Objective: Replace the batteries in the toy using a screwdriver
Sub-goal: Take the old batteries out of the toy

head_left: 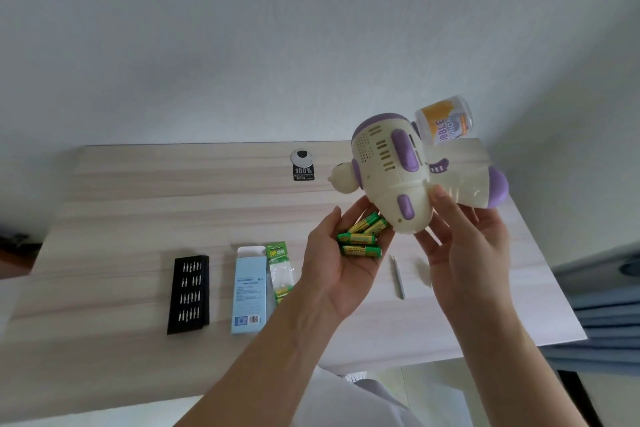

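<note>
The person's right hand (464,246) grips a cream-and-purple toy (391,163), held above the table (138,201). Just beside it, the left hand (332,263) lies palm-up, fingers relaxed, cradling four green batteries (360,243). A screwdriver (398,277) rests on the table between both hands.

Soft, even daylight, fairly bright, without glare; only faint, diffuse shadows fall on the table (138,204). Wide-angle distortion bends its edges, and the corners blur slightly.
</note>
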`<state>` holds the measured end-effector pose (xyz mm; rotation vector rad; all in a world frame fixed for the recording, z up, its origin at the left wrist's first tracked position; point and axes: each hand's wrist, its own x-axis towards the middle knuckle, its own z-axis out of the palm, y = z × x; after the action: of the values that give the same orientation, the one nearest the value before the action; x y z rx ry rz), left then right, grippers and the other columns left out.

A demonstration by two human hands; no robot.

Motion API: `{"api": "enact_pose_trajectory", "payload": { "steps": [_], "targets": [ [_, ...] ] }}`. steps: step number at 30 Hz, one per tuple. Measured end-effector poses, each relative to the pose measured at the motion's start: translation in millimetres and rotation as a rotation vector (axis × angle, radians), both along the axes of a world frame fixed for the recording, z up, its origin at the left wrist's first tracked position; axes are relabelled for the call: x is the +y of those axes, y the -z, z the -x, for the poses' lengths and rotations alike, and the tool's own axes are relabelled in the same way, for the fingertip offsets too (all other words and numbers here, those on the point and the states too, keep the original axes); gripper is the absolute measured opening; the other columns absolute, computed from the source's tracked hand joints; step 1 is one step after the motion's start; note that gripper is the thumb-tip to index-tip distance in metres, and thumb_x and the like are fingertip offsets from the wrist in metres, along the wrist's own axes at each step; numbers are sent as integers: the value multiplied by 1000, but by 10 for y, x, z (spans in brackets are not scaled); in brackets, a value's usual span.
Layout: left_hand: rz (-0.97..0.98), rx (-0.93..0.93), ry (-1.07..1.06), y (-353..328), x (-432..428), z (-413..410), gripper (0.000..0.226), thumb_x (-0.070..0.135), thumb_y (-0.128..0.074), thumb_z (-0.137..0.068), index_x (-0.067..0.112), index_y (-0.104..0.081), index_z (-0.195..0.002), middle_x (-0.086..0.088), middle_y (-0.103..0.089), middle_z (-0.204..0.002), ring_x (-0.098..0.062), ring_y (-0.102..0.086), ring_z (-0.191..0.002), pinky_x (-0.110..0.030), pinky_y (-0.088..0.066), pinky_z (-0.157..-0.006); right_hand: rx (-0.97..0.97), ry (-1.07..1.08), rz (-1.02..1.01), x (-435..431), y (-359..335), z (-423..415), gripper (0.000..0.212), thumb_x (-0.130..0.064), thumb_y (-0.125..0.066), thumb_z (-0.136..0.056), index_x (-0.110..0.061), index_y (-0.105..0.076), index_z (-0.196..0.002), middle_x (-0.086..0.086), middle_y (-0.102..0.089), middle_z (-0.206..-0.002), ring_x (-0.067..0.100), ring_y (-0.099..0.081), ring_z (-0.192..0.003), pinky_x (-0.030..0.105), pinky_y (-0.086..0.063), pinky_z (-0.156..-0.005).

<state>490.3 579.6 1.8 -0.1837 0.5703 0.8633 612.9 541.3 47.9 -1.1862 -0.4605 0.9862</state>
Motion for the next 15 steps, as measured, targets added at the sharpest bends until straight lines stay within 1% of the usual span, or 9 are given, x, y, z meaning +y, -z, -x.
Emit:
{"api": "enact_pose_trajectory", "payload": {
  "steps": [2,3,5,7,9,12,15],
  "targets": [
    [5,4,-4,6,11,32,49,29,-37,-106,-6,-70,-117,-24,-70,-118,-34,-73,-96,-44,-58,-92,4,-8,-8,-5,-1,32,21,-5,-61,-93,-18,-70,-108,5,-76,-105,27,-73,-102,37,-60,-78],
    [4,15,-5,9,17,46,48,29,-38,-106,-6,-70,-117,-24,-71,-116,-33,-74,-93,-43,-59,-90,1,-14,-8,-7,1,51,22,-5,-61,-93,-17,-69,-110,6,-75,-107,27,-72,-102,38,-60,-79],
    [7,43,-5,19,27,68,46,28,-39,-106,-5,-68,-119,-22,-72,-112,-30,-74,-90,-41,-57,-93,4,-19,6,0,14,77,22,-5,-62,-92,-14,-69,-111,8,-75,-107,27,-72,-102,37,-60,-79],
    [18,54,-3,31,33,88,45,28,-39,-106,-5,-68,-118,-23,-72,-113,-31,-73,-92,-42,-56,-95,40,-11,21,19,25,73,22,-5,-62,-93,-15,-69,-111,5,-76,-105,26,-73,-100,37,-60,-77],
    [32,44,-5,35,42,114,46,27,-40,-106,-7,-69,-116,-25,-70,-117,-34,-70,-99,-44,-54,-97,69,-6,20,43,38,57,23,-5,-60,-94,-17,-68,-112,3,-76,-103,25,-73,-99,38,-61,-78],
    [31,45,-1,32,46,148,47,27,-40,-105,-7,-71,-112,-25,-70,-117,-34,-72,-97,-43,-57,-93,60,-12,41,55,78,57,21,-5,-61,-93,-18,-70,-107,3,-76,-102,26,-73,-99,37,-60,-78],
    [51,45,-9,58,54,166,46,27,-41,-105,-8,-69,-115,-26,-70,-116,-35,-70,-102,-45,-56,-94,117,-4,50,69,134,37,24,-3,-60,-93,-17,-68,-112,3,-75,-103,28,-72,-101,40,-60,-83]
  ]
}}
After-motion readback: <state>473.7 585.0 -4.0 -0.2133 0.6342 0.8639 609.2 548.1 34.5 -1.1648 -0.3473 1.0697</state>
